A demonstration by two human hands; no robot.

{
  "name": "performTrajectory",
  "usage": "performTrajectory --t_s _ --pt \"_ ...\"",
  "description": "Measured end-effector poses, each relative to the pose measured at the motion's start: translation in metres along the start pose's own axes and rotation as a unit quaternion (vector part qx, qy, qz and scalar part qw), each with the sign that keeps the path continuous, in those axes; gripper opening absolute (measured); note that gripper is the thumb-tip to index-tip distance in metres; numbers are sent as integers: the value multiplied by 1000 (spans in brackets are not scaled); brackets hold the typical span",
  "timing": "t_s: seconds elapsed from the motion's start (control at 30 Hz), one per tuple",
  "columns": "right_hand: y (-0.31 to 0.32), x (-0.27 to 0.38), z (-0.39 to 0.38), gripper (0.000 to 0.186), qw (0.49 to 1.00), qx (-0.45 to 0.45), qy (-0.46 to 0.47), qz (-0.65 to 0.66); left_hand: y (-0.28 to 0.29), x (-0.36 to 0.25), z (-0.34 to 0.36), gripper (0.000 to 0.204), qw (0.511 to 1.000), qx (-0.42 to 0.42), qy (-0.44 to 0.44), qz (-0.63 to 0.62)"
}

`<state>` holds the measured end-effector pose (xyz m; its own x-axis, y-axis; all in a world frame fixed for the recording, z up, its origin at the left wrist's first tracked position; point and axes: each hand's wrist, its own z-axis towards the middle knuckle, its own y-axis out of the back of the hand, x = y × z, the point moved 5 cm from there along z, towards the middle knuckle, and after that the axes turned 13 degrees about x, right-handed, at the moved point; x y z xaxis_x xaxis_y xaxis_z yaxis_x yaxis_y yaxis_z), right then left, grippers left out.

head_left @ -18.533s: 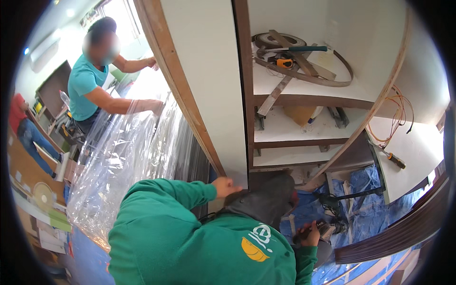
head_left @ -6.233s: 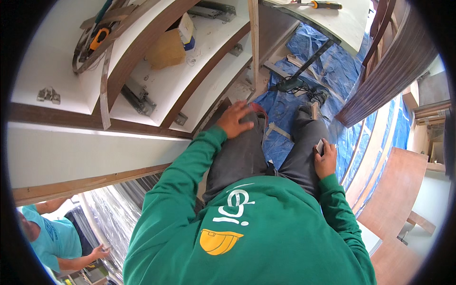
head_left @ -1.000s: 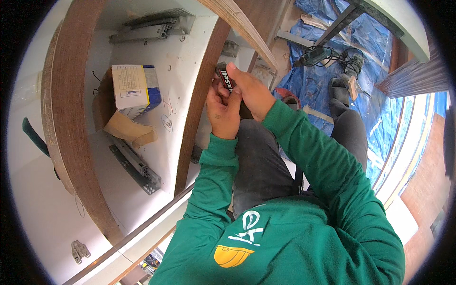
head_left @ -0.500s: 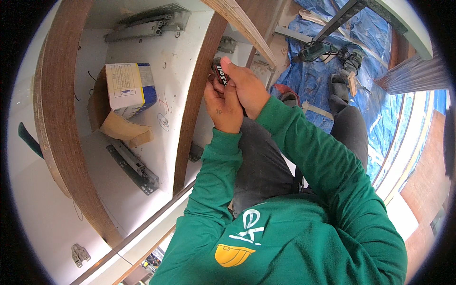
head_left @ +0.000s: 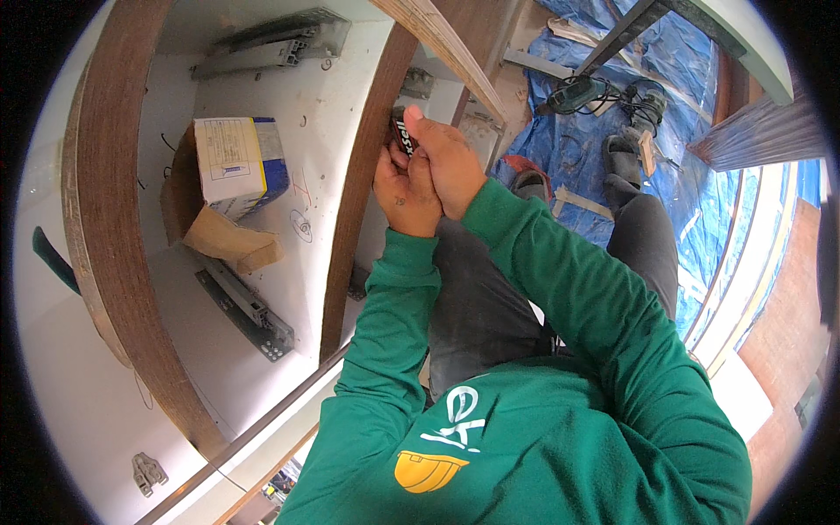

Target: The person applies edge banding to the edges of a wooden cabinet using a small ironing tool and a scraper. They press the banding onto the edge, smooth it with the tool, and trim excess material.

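Note:
My left hand [head_left: 407, 192] and my right hand [head_left: 451, 166] are closed together around a small dark rectangular object [head_left: 402, 129] with white lettering, just beside the brown front edge [head_left: 354, 227] of a white cabinet shelf. My right thumb lies over its top; part of the object is hidden by my fingers. In the compartment to the left lie an open white-and-blue cardboard box [head_left: 232, 162], a metal drawer slide [head_left: 245, 306] along the lower wall and more slide pieces [head_left: 267, 48] at the top.
Blue plastic sheeting [head_left: 560, 149] covers the floor ahead, with a corded power tool [head_left: 577, 94] by my feet. A table leg [head_left: 626, 39] and dark curved wood [head_left: 744, 136] stand to the right. A loose hinge [head_left: 149, 472] sits at lower left.
Earlier my hands were apart, the left open, the right holding something small. Both have since come together on the object at the cabinet. Over the last second they shifted slightly up and left.

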<state>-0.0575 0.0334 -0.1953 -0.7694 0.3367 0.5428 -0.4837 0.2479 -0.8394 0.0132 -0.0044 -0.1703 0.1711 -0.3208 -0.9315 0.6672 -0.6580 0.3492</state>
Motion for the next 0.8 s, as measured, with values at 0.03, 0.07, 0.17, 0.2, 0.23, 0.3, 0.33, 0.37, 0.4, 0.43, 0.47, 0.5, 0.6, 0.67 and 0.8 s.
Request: performTrajectory --t_s 0.03,0.07,0.17,0.2,0.23,0.3,0.33,0.37,0.4,0.43,0.47,0.5,0.6,0.67,0.8 --pt "0 -2 1 43 1000 -6 -4 5 0 1 1 24 1000 5 8 12" --pt "-1 -2 2 42 1000 -2 0 8 0 3 1 23 1000 -7 8 -10" --pt "-2 -4 1 40 1000 -1 11 11 1 8 1 23 999 -23 8 -40" --pt "-3 -4 1 39 1000 -5 15 15 3 9 1 24 1000 -16 6 -23" --pt "-3 -5 1 39 1000 -6 14 25 5 9 1 24 1000 -7 -7 -3" --pt "-4 -6 1 39 999 -6 15 51 8 15 3 26 1000 8 24 7" --pt "-4 -6 1 39 999 -8 11 41 7 18 4 26 999 16 34 13" --pt "-4 -5 1 40 999 -5 9 32 8 19 3 26 1000 10 24 -9" --pt "-4 -6 1 40 1000 -8 3 29 8 20 2 26 999 3 14 -32" --pt "-5 -5 1 41 999 -6 7 31 7 20 1 26 999 -5 1 -54" --pt "-5 -5 2 42 999 -10 7 39 5 21 2 25 997 -11 -7 -69" --pt "-6 -6 2 42 999 -9 7 47 3 21 4 25 996 -17 -19 -84" --pt "-6 -6 3 44 999 -21 11 23 5 21 3 25 996 -9 -27 -89" --pt "-8 -7 5 45 999 -32 17 29 9 22 3 30 998 16 -16 -59" --pt "-9 -10 4 47 998 -46 15 30 18 31 6 31 998 29 29 -37"
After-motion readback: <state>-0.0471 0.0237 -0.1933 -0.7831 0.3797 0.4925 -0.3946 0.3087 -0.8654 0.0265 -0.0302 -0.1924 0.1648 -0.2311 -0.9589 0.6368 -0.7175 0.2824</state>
